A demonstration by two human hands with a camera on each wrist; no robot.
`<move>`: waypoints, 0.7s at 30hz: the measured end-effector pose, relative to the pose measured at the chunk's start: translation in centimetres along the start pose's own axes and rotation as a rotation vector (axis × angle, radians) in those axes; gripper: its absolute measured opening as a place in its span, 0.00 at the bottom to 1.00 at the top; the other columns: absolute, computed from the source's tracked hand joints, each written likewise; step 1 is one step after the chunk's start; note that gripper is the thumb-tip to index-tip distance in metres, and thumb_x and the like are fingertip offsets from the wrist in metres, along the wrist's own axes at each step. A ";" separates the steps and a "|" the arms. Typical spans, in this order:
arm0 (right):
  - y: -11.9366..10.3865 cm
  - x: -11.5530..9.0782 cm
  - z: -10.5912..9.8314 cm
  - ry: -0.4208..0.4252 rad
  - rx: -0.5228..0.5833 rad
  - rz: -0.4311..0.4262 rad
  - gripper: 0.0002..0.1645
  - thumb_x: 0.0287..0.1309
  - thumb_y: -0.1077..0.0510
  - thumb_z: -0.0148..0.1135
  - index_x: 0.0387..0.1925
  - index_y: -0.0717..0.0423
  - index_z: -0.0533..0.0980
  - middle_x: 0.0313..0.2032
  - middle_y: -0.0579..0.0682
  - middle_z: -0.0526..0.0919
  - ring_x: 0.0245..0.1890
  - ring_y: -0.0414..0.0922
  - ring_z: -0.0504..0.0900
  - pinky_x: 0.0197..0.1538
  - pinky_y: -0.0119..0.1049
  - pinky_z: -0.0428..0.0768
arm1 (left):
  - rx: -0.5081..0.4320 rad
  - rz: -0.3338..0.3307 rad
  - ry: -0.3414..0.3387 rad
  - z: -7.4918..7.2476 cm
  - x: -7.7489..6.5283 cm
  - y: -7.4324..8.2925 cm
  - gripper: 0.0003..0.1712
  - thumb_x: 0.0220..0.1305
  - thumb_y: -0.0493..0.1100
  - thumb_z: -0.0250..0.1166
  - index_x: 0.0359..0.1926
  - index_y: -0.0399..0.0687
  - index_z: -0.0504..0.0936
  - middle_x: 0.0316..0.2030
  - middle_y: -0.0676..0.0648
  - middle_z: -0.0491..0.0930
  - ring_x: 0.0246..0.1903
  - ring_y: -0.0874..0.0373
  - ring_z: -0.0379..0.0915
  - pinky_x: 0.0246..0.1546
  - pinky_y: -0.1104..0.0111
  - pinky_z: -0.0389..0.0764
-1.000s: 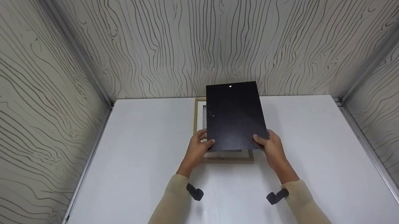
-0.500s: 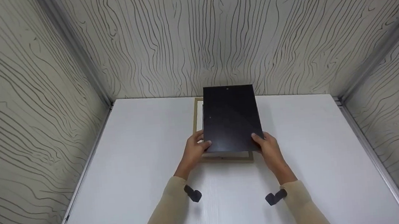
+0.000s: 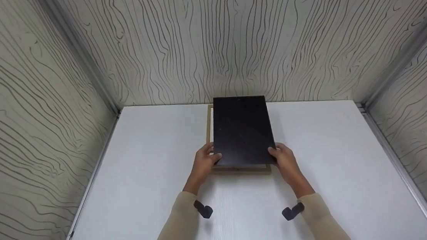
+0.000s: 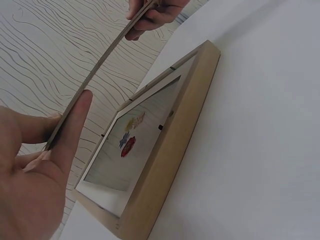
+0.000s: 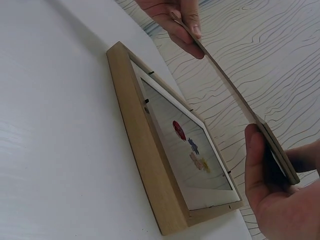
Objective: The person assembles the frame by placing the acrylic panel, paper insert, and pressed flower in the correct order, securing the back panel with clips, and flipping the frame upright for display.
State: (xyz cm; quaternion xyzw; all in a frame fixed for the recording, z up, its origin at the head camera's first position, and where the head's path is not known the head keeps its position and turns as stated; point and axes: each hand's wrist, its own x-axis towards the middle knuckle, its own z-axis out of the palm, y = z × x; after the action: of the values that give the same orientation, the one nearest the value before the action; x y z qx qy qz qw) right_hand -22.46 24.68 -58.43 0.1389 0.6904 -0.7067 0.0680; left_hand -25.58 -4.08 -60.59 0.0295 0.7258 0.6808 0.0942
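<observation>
A thin black backing board (image 3: 242, 129) hangs above a light wooden picture frame (image 4: 170, 165), covering most of it in the head view. My left hand (image 3: 203, 161) pinches the board's lower left edge, thumb on top and fingers beneath. At the lower right corner my right hand (image 3: 284, 158) grips it the same way. Both wrist views show a gap between board and frame. The frame lies back side up on the table, with a white mat (image 4: 107, 199) and red, blue and yellow pressed-looking flowers (image 5: 192, 145) behind a clear pane. Small dark tabs (image 4: 161, 127) stick out along its inner edge.
The white table (image 3: 154, 148) runs to a wood-grain patterned wall (image 3: 191, 44) close behind the frame. More patterned panels stand at left (image 3: 25, 132) and right. Small black cameras (image 3: 204, 209) are strapped to both wrists.
Both hands have shifted left and slightly toward the person with the backing board. The board now covers more of the frame's left side and sits lower in the head view.
</observation>
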 end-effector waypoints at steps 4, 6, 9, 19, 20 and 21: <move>0.4 0.2 0.2 0.003 0.001 -0.023 0.25 0.82 0.58 0.51 0.69 0.71 0.68 0.66 0.66 0.74 0.60 0.52 0.79 0.64 0.39 0.78 | 0.025 -0.014 0.006 -0.3 -0.1 -0.4 0.32 0.73 0.37 0.64 0.75 0.37 0.71 0.64 0.35 0.80 0.59 0.47 0.81 0.62 0.55 0.81; 0.6 0.3 0.3 0.003 -0.016 -0.024 0.25 0.82 0.57 0.52 0.69 0.70 0.69 0.67 0.66 0.75 0.61 0.51 0.79 0.63 0.37 0.79 | 0.035 -0.019 0.010 -0.4 -0.1 -0.6 0.34 0.74 0.39 0.64 0.77 0.37 0.69 0.66 0.35 0.79 0.64 0.44 0.78 0.66 0.52 0.79; 1.0 0.5 0.4 0.003 -0.044 -0.027 0.26 0.81 0.56 0.54 0.70 0.67 0.69 0.68 0.66 0.75 0.60 0.48 0.81 0.57 0.29 0.80 | 0.041 -0.020 0.012 -0.6 -0.1 -1.0 0.34 0.74 0.40 0.64 0.77 0.37 0.69 0.67 0.35 0.78 0.66 0.42 0.77 0.66 0.51 0.79; 2.0 1.2 0.4 0.013 -0.117 -0.042 0.33 0.79 0.50 0.60 0.74 0.64 0.69 0.69 0.69 0.77 0.58 0.47 0.85 0.51 0.26 0.81 | 0.004 -0.046 0.013 -1.0 0.2 -1.5 0.33 0.74 0.39 0.64 0.76 0.36 0.69 0.66 0.35 0.79 0.63 0.45 0.80 0.66 0.53 0.79; 2.1 1.2 0.4 0.011 -0.128 -0.036 0.34 0.79 0.49 0.60 0.75 0.63 0.68 0.70 0.68 0.76 0.60 0.49 0.83 0.52 0.26 0.80 | 0.008 -0.047 0.010 -1.1 0.3 -1.5 0.33 0.74 0.39 0.64 0.76 0.36 0.70 0.66 0.35 0.79 0.63 0.44 0.80 0.67 0.52 0.79; 2.1 1.3 0.4 0.011 -0.131 -0.027 0.34 0.80 0.48 0.59 0.76 0.63 0.68 0.70 0.68 0.76 0.62 0.50 0.82 0.52 0.26 0.79 | 0.014 -0.047 0.008 -1.1 0.3 -1.6 0.33 0.75 0.39 0.64 0.76 0.36 0.70 0.66 0.35 0.79 0.64 0.44 0.80 0.68 0.51 0.78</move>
State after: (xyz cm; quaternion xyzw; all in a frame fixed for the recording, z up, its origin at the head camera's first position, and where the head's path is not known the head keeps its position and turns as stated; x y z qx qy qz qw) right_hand -23.10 24.35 -60.82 0.1287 0.7375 -0.6600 0.0635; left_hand -25.96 -5.21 -62.16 0.0104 0.7316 0.6732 0.1073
